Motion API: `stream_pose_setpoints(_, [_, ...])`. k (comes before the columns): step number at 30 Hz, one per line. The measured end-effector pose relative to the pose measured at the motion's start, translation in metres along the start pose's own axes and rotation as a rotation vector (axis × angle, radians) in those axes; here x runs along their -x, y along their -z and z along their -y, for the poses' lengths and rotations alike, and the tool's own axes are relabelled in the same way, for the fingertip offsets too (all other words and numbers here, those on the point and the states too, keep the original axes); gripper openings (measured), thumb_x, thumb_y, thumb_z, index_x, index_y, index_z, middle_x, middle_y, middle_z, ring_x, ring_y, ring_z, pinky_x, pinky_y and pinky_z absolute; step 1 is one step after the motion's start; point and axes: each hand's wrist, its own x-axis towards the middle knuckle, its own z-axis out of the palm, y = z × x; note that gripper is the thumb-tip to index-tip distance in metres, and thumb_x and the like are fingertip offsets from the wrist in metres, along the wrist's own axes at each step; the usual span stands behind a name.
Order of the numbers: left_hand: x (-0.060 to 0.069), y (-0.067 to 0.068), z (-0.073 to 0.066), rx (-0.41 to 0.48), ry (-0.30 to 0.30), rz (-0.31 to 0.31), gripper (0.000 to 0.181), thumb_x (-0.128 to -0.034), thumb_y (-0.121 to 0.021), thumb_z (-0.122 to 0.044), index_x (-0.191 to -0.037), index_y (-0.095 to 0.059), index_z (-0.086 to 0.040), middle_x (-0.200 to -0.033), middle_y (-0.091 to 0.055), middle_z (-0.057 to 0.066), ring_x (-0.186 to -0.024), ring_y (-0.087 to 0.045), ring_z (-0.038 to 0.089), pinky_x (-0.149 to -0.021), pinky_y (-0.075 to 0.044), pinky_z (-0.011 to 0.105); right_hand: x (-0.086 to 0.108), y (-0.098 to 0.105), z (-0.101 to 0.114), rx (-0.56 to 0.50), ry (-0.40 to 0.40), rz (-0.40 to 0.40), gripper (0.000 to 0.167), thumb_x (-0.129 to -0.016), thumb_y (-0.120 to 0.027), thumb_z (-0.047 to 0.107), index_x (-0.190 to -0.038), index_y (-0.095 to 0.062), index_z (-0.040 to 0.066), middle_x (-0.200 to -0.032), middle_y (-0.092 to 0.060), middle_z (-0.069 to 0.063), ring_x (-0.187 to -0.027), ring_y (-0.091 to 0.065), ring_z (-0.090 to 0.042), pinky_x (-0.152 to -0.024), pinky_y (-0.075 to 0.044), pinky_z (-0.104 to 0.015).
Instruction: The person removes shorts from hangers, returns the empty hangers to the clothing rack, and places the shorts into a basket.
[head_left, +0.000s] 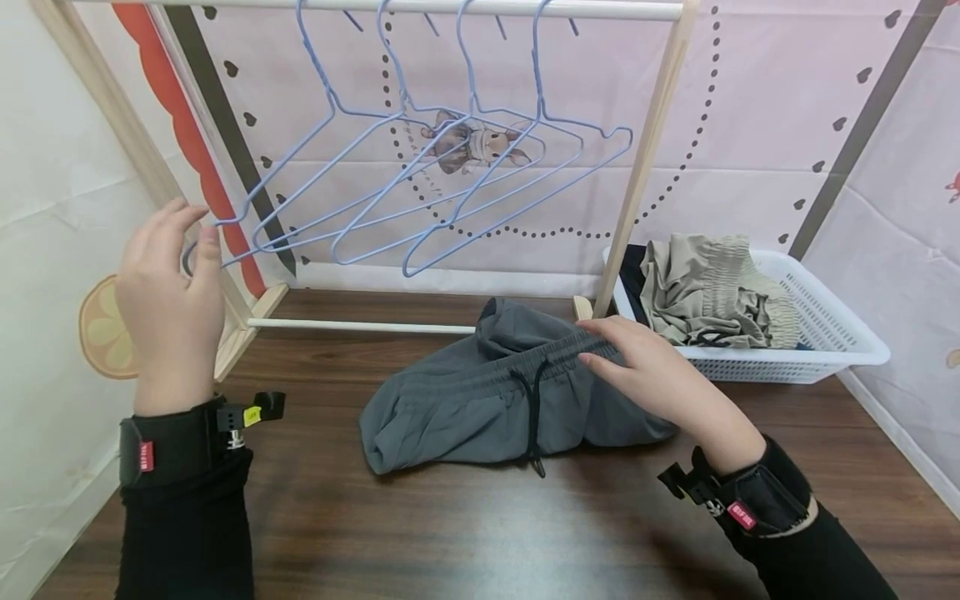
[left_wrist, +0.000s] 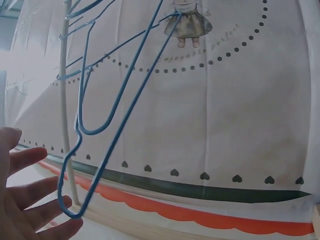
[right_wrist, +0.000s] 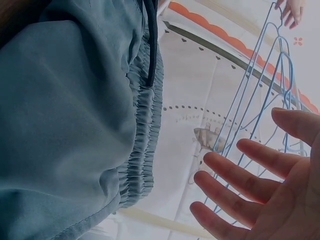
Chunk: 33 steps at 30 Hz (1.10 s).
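Note:
Several blue clothes hangers [head_left: 467,62] hang from a white rod at the top. My left hand [head_left: 168,283] is raised at the lower left end of the leftmost hanger [left_wrist: 120,135]. In the left wrist view its fingers are spread, and some fingertips meet the wire end without curling round it. Grey drawstring pants [head_left: 465,408] lie bunched on the wooden surface, elastic waistband and black cord facing up; their leg length is hidden. Over the waistband's right part is my right hand [head_left: 652,367], fingers extended and holding nothing. The right wrist view shows it apart from the fabric.
A white basket [head_left: 847,354] at the right holds a beige garment [head_left: 682,287] and something dark. The rack's wooden post [head_left: 648,150] stands beside it, and a low white bar [head_left: 360,326] crosses behind the pants. Printed cloth walls surround the brown surface [head_left: 420,542].

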Motion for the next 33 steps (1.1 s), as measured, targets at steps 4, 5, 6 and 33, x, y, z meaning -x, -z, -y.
stream_pose_setpoints(4, [0.002, 0.002, -0.009, 0.003, -0.132, -0.001, 0.04, -0.1016, -0.049, -0.03, -0.13, -0.061, -0.006, -0.144, -0.05, 0.007, -0.136, -0.04, 0.018, -0.112, -0.026, 0.041, -0.001, -0.001, 0.0, 0.016, 0.003, 0.0, 0.047, -0.101, -0.055, 0.03, -0.141, -0.049, 0.006, -0.14, -0.05, -0.014, -0.132, -0.042, -0.032, -0.106, -0.032, -0.053])
stream_pose_setpoints(5, [0.002, 0.003, -0.01, 0.0, -0.171, -0.004, 0.04, -0.1011, -0.05, -0.03, -0.13, -0.062, -0.005, -0.143, -0.05, 0.008, -0.136, -0.04, 0.02, -0.112, -0.027, 0.042, -0.001, -0.001, 0.001, 0.02, 0.005, 0.001, 0.047, -0.101, -0.055, 0.03, -0.141, -0.049, 0.006, -0.14, -0.05, -0.014, -0.132, -0.042, -0.032, -0.106, -0.032, -0.053])
stream_pose_setpoints(6, [0.003, 0.003, -0.012, -0.006, -0.209, -0.005, 0.04, -0.1008, -0.05, -0.03, -0.129, -0.062, -0.004, -0.143, -0.05, 0.009, -0.136, -0.041, 0.022, -0.111, -0.028, 0.043, -0.001, -0.001, 0.001, 0.023, 0.005, 0.003, 0.047, -0.101, -0.055, 0.03, -0.141, -0.049, 0.007, -0.14, -0.05, -0.014, -0.132, -0.042, -0.032, -0.106, -0.032, -0.053])
stream_pose_setpoints(33, [0.045, -0.003, -0.061, -0.116, -0.574, 0.136, 0.036, -0.0989, -0.054, -0.031, -0.099, -0.068, 0.002, -0.086, -0.069, 0.018, -0.068, -0.063, 0.034, -0.047, -0.039, 0.037, -0.008, -0.032, 0.018, 0.113, 0.05, 0.105, 0.053, -0.096, -0.063, 0.034, -0.14, -0.051, 0.009, -0.134, -0.055, -0.01, -0.125, -0.05, -0.029, -0.1, -0.04, -0.049])
